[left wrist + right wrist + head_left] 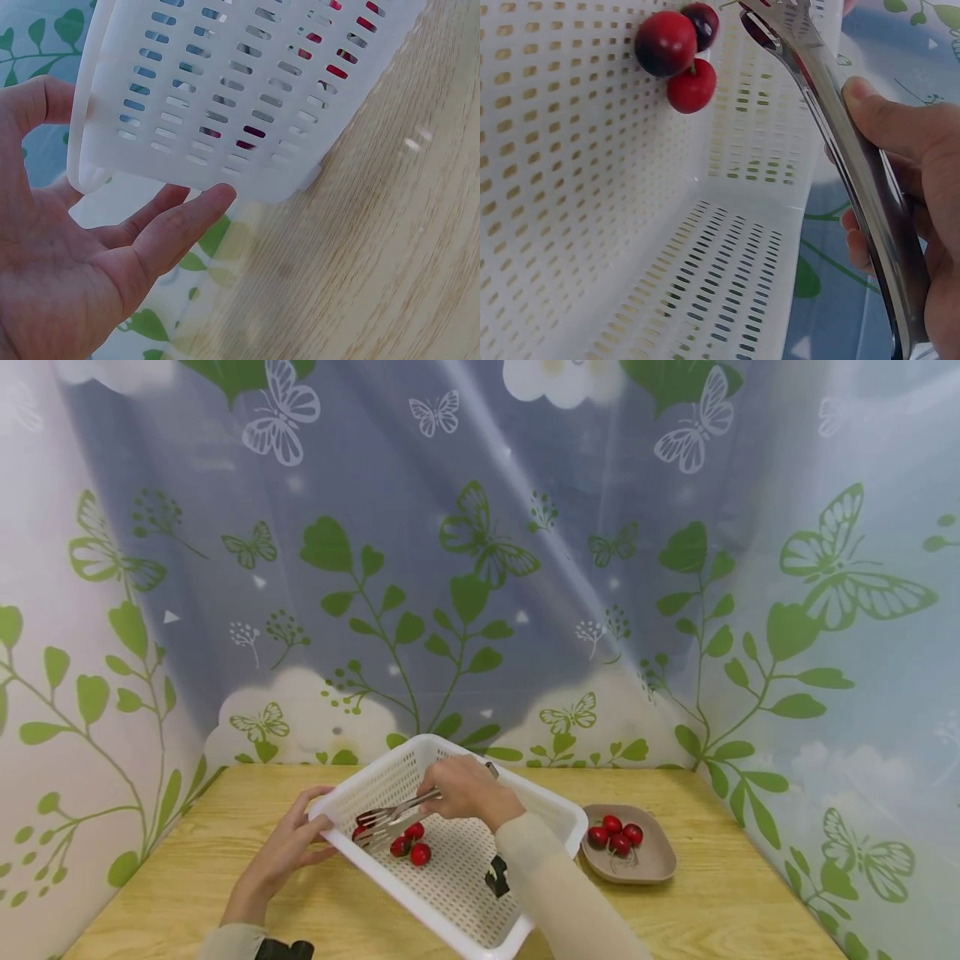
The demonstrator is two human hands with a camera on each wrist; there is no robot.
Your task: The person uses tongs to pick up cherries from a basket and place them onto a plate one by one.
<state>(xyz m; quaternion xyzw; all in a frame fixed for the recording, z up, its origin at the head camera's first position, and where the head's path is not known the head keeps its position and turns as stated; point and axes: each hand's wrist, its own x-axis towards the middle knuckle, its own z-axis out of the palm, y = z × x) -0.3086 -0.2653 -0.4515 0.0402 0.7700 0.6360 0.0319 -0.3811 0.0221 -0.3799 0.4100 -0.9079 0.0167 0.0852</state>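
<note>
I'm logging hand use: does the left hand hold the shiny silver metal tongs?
No, the right hand grips the tongs, while the left hand holds the white perforated plastic basket.

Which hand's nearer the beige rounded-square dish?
Right. The right hand appears over the white perforated plastic basket, gripping silver metal tongs, left of the beige rounded-square dish; the left hand is farther, at the basket's left corner.

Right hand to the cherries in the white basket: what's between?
The metal tongs, gripped by the right hand, their tips by the cherries; the head view shows it.
</note>
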